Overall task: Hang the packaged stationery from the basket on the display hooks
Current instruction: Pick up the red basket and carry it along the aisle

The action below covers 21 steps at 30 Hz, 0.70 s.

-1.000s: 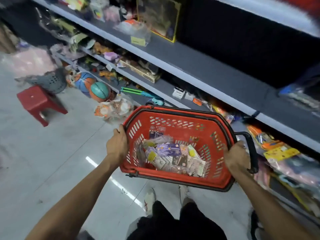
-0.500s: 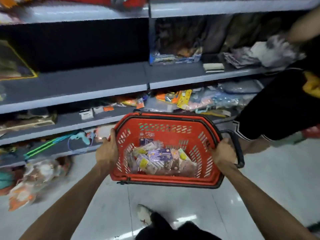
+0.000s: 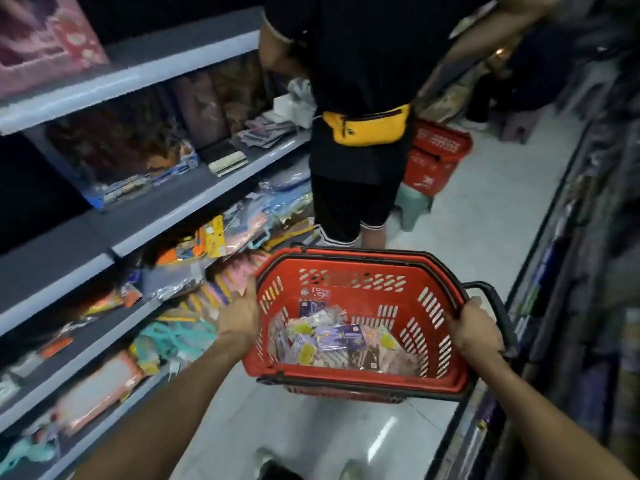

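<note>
My left hand [image 3: 239, 317] and right hand [image 3: 474, 329] each grip a side rim of the red basket [image 3: 349, 372], I judge to keep it level. The packaged stationery [image 3: 332, 344] lies loose between them. Beyond, a person [image 3: 360, 81] blocks the aisle; I see no display hooks.

A person in black clothes [image 3: 360, 64] with a yellow waist bag [image 3: 369, 128] stands at the upper centre of the frame, just beyond the red plastic shopping basket [image 3: 353, 280], and blocks the aisle straight ahead; behind that person, right of centre, a second red basket [image 3: 440, 157] rests on a pale green stool [image 3: 414, 211] and narrows the way further; grey metal shelves [image 3: 166, 199] crowded with packaged goods wall the left side; a dark display rack [image 3: 568, 254] walls the right edge; a strip of pale tiled floor [image 3: 485, 220] lies open between the person and the rack at centre right; the nearer basket's open top, lower centre, is unobstructed from above.
</note>
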Each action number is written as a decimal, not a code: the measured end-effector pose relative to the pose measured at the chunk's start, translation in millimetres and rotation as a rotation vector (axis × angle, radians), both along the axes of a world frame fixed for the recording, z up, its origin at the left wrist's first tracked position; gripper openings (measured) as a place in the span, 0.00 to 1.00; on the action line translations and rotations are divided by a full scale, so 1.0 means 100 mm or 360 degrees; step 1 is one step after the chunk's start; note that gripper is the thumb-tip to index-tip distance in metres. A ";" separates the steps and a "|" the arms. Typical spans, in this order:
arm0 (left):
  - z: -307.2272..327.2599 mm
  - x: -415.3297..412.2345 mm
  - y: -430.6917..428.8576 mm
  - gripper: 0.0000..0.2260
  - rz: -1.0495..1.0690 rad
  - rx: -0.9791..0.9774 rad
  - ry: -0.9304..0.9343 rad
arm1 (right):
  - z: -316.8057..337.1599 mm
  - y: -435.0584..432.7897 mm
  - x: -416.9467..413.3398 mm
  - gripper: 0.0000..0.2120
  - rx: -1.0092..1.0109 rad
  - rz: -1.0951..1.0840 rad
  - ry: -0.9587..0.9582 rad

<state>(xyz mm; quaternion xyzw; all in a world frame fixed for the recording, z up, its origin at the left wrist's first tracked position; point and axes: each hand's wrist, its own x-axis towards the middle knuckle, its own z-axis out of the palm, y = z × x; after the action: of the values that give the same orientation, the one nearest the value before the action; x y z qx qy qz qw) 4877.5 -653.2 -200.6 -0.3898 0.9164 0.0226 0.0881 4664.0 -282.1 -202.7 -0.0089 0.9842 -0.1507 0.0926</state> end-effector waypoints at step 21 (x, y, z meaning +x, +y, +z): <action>0.21 -3.98 1.17 0.31 -0.0935 0.0363 0.0270 | 0.22 1.87 -1.57 0.29 0.0023 -0.1064 0.0093</action>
<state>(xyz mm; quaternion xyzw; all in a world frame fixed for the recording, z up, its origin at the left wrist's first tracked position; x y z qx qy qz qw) 4479.3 -536.0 -180.0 -0.0932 0.9853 0.1312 0.0573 4507.2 -94.6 -180.6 0.3109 0.9359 -0.1653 0.0099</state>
